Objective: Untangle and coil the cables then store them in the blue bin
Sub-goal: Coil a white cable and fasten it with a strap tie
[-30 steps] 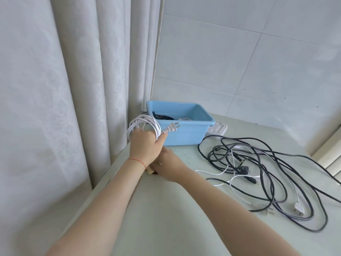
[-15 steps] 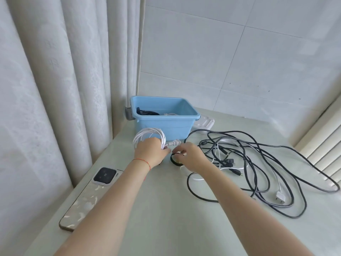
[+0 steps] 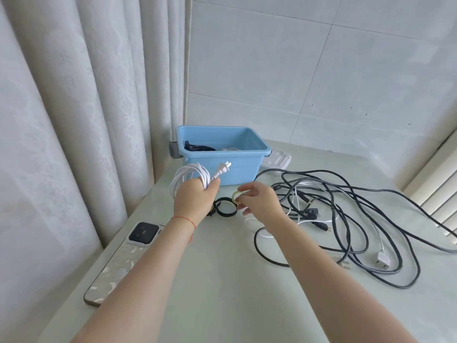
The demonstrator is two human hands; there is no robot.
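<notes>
Right hand (image 3: 257, 201) has lifted, now pinching a yellowish band (image 3: 238, 195); left hand (image 3: 195, 199) grips white coiled cable (image 3: 190, 177).

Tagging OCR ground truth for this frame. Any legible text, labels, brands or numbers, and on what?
None readable.
Phone: patterned back, no legible brand or text.
Blue bin: plain, no label visible.
White cable coil gripped by the left hand: plug shows no readable marking.
White adapter on the table: too small to tell.

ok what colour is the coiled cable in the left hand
White: the coiled white cable with its plug, gripped by the left hand, shows best in the head view.
</notes>
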